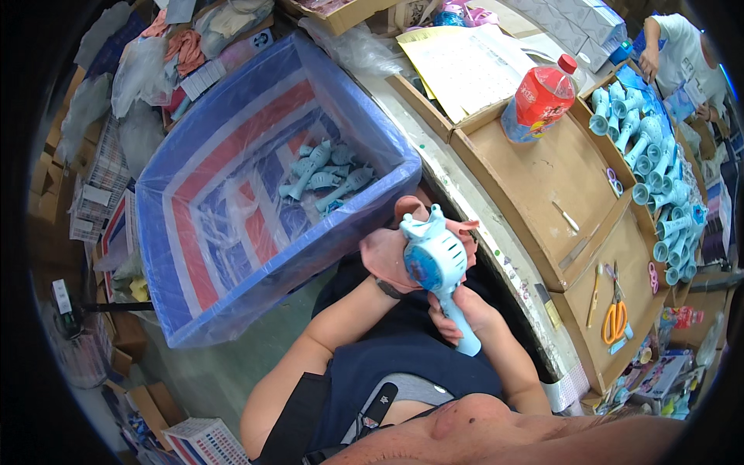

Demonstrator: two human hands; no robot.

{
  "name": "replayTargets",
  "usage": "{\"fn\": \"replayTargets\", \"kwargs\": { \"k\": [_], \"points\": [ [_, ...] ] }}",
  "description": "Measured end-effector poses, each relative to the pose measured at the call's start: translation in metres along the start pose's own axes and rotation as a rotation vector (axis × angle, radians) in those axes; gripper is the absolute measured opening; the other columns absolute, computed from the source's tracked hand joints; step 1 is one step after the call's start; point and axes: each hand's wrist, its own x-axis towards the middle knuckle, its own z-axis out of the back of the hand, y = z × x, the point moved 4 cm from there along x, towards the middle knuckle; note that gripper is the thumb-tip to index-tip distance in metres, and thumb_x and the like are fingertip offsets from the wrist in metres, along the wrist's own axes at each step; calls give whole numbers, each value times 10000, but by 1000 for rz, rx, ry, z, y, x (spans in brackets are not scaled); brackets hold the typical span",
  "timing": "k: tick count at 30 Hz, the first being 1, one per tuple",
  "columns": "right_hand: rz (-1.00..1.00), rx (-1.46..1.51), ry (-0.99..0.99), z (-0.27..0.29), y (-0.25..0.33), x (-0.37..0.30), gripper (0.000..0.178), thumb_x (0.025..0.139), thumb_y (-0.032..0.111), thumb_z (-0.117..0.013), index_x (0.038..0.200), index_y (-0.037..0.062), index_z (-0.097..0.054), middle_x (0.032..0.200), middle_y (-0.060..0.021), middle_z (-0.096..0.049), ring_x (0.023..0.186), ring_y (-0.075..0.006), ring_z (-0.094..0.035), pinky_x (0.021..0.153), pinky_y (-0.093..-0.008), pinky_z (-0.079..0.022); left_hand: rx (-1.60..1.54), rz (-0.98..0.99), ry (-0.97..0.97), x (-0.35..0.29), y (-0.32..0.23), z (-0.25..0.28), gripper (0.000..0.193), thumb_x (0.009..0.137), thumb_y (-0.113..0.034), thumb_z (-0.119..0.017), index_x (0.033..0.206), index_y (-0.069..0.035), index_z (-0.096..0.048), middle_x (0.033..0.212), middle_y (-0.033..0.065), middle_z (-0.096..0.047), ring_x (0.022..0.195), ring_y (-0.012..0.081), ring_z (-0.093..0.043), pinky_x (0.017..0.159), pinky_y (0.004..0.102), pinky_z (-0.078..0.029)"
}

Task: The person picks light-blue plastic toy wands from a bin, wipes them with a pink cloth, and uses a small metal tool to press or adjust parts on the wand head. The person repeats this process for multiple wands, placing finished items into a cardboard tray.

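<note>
Upright in front of my body is a light-blue handheld fan (443, 263) with a round slotted head and small ears on top. My right hand (470, 312) is closed round its handle. At the fan's head, my left hand (390, 260) grips a pink cloth (411, 208) pressed against the back and side of the head. The cloth and the fan hide most of the left fingers. Left of the hands, a big blue, red and white striped bin (232, 298) lined with clear plastic has several similar light-blue fans (314, 170) lying in it.
At right a workbench carries wooden trays (535, 201), a red-capped bottle (540, 101), paper sheets (465, 66) and orange-handled scissors (614, 322). Many light-blue fan parts (651, 147) are heaped at the far right, near another person (682, 62). Plastic bags (143, 85) and boxes crowd the left.
</note>
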Motion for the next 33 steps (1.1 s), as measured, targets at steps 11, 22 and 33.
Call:
{"fn": "replayTargets", "kwargs": {
  "k": [11, 22, 33],
  "points": [
    [192, -555, -530, 19, -3, -10, 313, 993, 265, -555, 1172, 38, -435, 852, -49, -560, 637, -139, -587, 569, -278, -493, -235, -102, -253, 3, -4, 28, 577, 980, -476, -472, 1282, 10, -555, 1139, 108, -669, 1060, 254, -623, 939, 389, -501],
    [247, -531, -424, 22, -5, -8, 396, 969, 343, -576, 1227, 81, -431, 902, -75, -553, 639, -161, -583, 586, -288, -499, -212, -14, -61, 0, -6, 4, 673, 978, -471, -479, 1417, 32, -390, 1166, 89, -656, 1144, 230, -580, 965, 383, -491],
    [263, -561, -439, 22, 1, -7, 372, 990, 346, -534, 1187, 48, -432, 873, -65, -540, 625, -149, -565, 571, -274, -479, -165, -99, -166, 4, -7, 11, 510, 979, -434, -492, 1263, -15, -556, 1129, 105, -658, 1108, 249, -593, 959, 388, -494]
  ]
}}
